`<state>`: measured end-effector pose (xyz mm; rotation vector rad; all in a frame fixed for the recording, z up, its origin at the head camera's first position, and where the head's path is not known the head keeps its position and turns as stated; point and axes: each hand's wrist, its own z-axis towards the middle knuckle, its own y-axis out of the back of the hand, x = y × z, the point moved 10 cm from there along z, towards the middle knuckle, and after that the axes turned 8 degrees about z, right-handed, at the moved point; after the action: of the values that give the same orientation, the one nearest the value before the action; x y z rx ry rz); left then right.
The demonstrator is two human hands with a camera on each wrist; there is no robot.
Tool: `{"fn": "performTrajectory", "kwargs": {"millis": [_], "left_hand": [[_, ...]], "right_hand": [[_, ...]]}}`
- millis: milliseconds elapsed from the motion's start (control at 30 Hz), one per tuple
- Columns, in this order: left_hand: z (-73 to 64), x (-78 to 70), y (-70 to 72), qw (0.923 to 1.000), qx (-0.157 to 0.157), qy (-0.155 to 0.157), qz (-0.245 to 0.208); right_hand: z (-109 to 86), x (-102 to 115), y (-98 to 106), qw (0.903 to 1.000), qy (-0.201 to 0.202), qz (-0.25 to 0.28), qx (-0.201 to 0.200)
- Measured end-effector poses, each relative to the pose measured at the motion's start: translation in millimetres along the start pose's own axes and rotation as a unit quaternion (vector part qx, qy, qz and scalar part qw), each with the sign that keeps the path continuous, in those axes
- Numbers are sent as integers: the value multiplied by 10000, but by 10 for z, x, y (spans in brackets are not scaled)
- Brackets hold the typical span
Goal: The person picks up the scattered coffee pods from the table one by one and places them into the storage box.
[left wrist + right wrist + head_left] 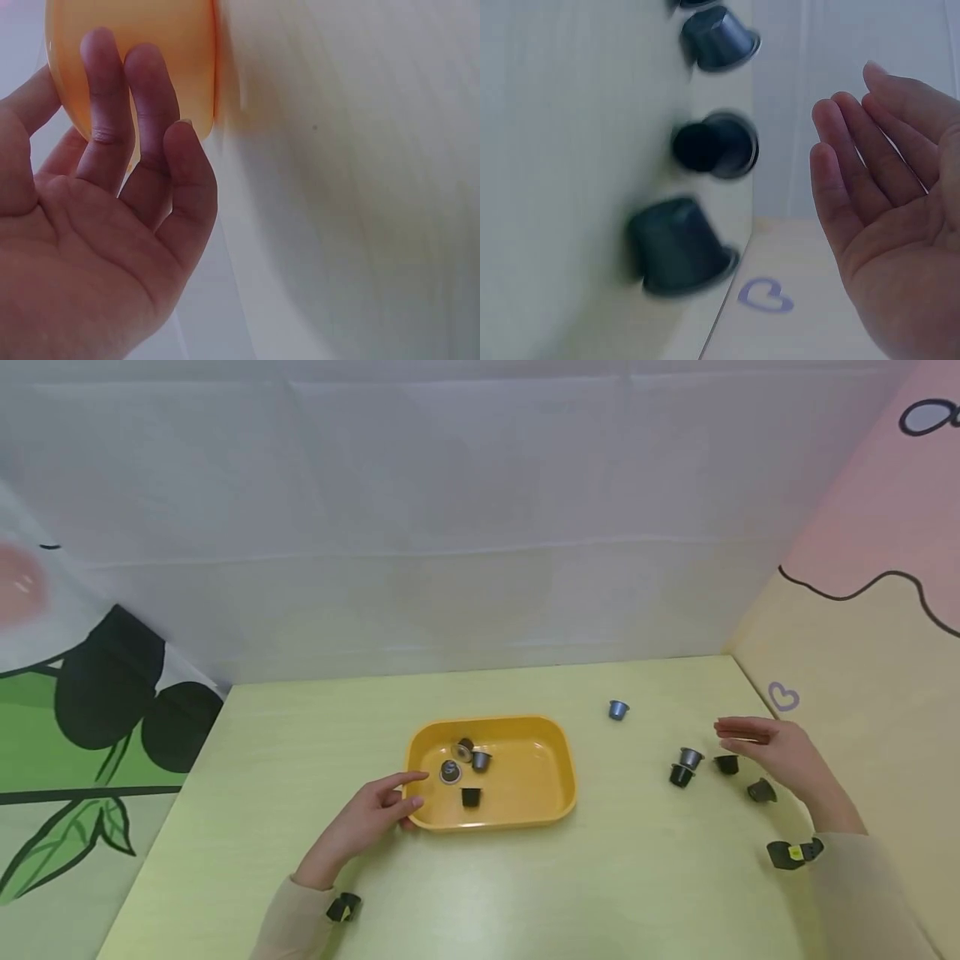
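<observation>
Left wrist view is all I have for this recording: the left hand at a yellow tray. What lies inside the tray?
Observer: Small capsules lie in the left half of the tray, as the head view shows.
Operator: Where is the right hand?
Observer: In the head view, the right hand is over the right side of the table.
Operator: Does it hold anything?
Observer: No, the right wrist view shows nothing in its fingers.

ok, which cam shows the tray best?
Head: all of the tray is in frame, one end partly behind the left hand. Left wrist: just an end, behind the fingers. Right wrist: none.
</observation>
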<state>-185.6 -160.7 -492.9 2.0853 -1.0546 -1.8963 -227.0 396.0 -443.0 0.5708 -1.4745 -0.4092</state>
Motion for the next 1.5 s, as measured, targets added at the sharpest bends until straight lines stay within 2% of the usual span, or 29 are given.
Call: {"fn": "performTrajectory", "kwargs": {"millis": [300, 600, 833, 1000, 1333, 1500], "left_hand": [[10, -14, -11, 10000, -4, 22, 34], [17, 11, -21, 10000, 5, 44, 18], [4, 2, -14, 10000, -33, 40, -83], [4, 12, -9, 10000, -27, 73, -33], [8, 8, -3, 10000, -27, -59, -4], [3, 3, -8, 10000, 1, -41, -78]], "right_hand": [[-416, -335, 250, 9987, -317, -61, -403], [-652, -579, 277, 9969, -610, -196, -458], [-716, -684, 213, 9955, -883, -102, -317], [-717, -730, 145, 9956, -901, 40, -258], [-647, -743, 72, 9913, -1171, -562, -205], [-628, -767, 48, 9900, -1223, -670, -227]]}}
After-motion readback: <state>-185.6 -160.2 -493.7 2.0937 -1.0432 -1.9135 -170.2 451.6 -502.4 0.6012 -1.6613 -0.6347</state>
